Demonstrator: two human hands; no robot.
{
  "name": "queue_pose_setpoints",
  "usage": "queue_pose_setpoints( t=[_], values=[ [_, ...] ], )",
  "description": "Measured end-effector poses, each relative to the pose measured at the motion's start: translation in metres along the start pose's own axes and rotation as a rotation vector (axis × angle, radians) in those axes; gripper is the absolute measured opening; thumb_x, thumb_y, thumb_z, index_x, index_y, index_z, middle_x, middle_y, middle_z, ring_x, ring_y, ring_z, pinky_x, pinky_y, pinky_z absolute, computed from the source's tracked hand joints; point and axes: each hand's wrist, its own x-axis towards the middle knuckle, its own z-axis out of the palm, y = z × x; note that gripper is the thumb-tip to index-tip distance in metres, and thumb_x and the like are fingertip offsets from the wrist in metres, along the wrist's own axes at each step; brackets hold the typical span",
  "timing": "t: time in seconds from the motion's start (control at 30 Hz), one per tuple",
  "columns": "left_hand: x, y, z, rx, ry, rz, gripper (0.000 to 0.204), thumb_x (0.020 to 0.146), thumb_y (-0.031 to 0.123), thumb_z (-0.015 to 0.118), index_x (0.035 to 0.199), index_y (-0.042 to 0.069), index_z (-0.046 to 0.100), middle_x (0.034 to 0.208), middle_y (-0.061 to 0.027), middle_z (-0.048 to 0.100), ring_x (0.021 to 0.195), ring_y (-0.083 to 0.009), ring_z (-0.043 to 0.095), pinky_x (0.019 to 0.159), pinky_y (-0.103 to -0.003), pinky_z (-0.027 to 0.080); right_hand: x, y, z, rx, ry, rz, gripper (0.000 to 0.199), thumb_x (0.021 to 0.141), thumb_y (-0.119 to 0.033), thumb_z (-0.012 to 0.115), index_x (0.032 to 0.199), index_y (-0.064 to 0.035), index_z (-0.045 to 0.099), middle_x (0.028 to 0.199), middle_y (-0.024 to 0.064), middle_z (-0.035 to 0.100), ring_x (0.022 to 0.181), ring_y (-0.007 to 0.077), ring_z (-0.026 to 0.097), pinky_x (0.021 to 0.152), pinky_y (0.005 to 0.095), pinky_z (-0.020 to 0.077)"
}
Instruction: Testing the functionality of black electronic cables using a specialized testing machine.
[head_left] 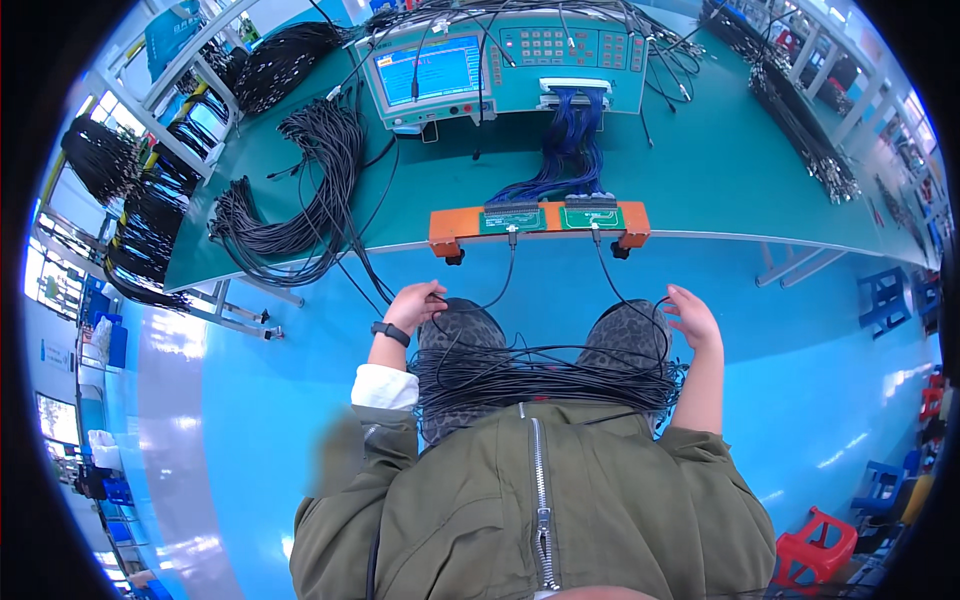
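Note:
Between the fingertips of my left hand (412, 306) a thin black cable (507, 281) is pinched; it curves up to a plug in the left green circuit board (530, 220). My right hand (694, 318) pinches a black cable (612, 285) that runs to a plug in the right green circuit board (578, 218). Whether both are ends of one cable I cannot tell. Both boards sit on an orange bar (466, 222) at the table's near edge. Across my thighs lies a thick bundle of black cables (540, 382), below both hands.
Blue wires (570, 135) link the boards to a green test instrument (625, 92) with a lit screen (428, 72). Coiled black cables (325, 160) lie on the green table (700, 195) at left, more (800, 125) at right. A red stool (818, 545) stands behind right.

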Motion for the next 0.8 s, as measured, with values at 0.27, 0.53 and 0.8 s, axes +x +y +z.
queue_pose_setpoints(
  t=[0.27, 0.53, 0.8],
  values=[
    [0.013, -0.063, -0.018, -0.424, 0.029, 0.039, 0.027, 0.092, 0.024, 0.049, 0.096, -0.001, 0.059, 0.082, -0.0083, 0.059, 0.075, -0.0170, 0.059, 0.067, -0.026, 0.047, 0.019, 0.046, -0.003, 0.257, -0.103, 0.001, 0.038, 0.092, -0.031, 0.050, 0.117, -0.0035, 0.054, 0.105, 0.0103, 0.059, 0.093, 0.0189, 0.055, 0.080, 0.0315, 0.0430],
    [-0.013, 0.001, 0.002, -0.121, -0.132, 0.317, 0.030, 0.093, 0.026, 0.050, 0.093, 0.000, 0.063, 0.080, -0.0065, 0.061, 0.073, -0.0135, 0.057, 0.068, -0.021, 0.044, -0.028, -0.045, 0.023, 0.351, -0.302, -0.316, 0.029, 0.091, -0.024, 0.051, 0.103, 0.0016, 0.058, 0.093, 0.0101, 0.061, 0.087, 0.0169, 0.059, 0.075, 0.0283, 0.0472],
    [-0.012, 0.074, 0.099, 0.254, -0.260, 0.242, 0.035, 0.095, 0.029, 0.045, 0.092, -0.001, 0.063, 0.081, -0.0065, 0.061, 0.073, -0.0133, 0.059, 0.068, -0.023, 0.047, -0.011, -0.085, 0.123, 0.302, -0.420, -0.097, 0.029, 0.095, -0.024, 0.044, 0.095, 0.0016, 0.058, 0.079, 0.0076, 0.057, 0.065, 0.0132, 0.055, 0.058, 0.0225, 0.0448]
  ],
)
